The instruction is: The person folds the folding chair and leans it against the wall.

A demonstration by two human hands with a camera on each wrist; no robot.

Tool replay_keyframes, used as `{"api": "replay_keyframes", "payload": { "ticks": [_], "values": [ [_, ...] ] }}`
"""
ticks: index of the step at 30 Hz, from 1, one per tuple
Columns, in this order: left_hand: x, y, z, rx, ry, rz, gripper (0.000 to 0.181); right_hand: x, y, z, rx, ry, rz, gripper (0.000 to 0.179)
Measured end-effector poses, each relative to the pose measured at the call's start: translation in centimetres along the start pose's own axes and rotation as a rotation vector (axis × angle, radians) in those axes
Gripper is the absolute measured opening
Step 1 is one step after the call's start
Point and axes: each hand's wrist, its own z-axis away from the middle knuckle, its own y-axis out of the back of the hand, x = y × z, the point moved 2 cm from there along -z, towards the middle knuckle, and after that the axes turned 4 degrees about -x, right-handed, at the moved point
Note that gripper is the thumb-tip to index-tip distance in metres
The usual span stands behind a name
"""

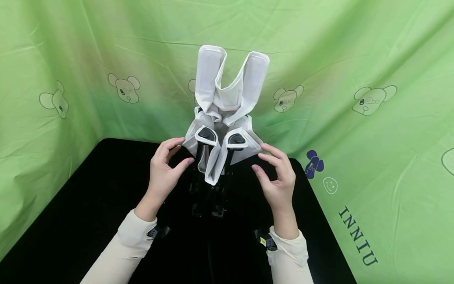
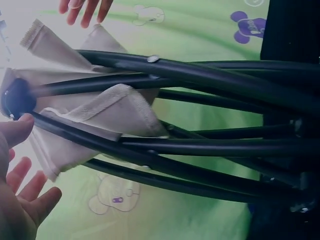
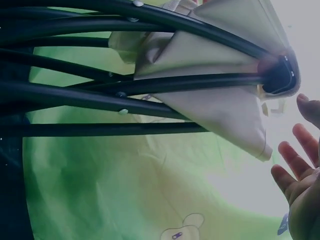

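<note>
Folding chair (image 1: pixel 213 165), collapsed into a narrow bundle, stands upright on black table (image 1: pixel 106 197), centre of head view, between the two hands. White fabric (image 1: pixel 232 98) bunched and creased at top, two flaps sticking up with a sagging fold between them; black tubes (image 2: pixel 210 146) run down from it, crossing, close together. Black corner caps (image 3: pixel 280 77) sit in the fabric pockets. Left hand (image 1: pixel 164 165) at chair's left side: fingers apart, slightly bent, thumb out, gripping nothing; fingertips right at the fabric edge, actual contact unclear. Right hand (image 1: pixel 280 177) at the other side, same pose, fingers spread, nothing gripped; in the right wrist view, its fingers are just beside the fabric corner, thumb near a cap. Cream sleeves (image 1: pixel 289 252) on both arms, dark wrist camera (image 1: pixel 270 241) on each. Green curtain (image 1: pixel 354 47) behind and around, printed with outlined mouse heads, a purple mouse (image 1: pixel 313 165), a smiley (image 1: pixel 330 185) and letters INNIU (image 1: pixel 358 236).
</note>
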Motion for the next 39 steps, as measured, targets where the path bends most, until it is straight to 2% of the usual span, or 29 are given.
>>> {"api": "replay_keyframes", "payload": {
  "ticks": [8,14,22,31,35,39],
  "values": [
    [-1.2,0.5,1.7,0.041,0.048,0.021,0.053,0.6,0.7,1.4,0.012,-0.103,-0.030,0.024],
    [-2.2,0.6,2.8,0.048,0.101,0.024,0.052,1.1,1.0,2.4,0.018,-0.159,-0.003,0.034],
    [-3.6,0.5,4.2,0.036,0.139,0.018,0.051,2.4,1.0,4.0,-0.001,-0.233,-0.008,0.032],
    [-5.2,0.2,5.7,0.030,0.273,-0.002,0.049,3.8,0.6,5.5,-0.027,-0.331,-0.074,0.033],
    [-4.7,0.0,6.0,0.024,0.337,0.006,0.046,4.3,0.4,6.3,-0.040,-0.386,-0.107,0.031],
    [-3.5,-0.3,6.2,-0.001,0.380,-0.001,0.043,4.5,0.2,6.9,-0.079,-0.487,-0.137,0.031]
  ]
}}
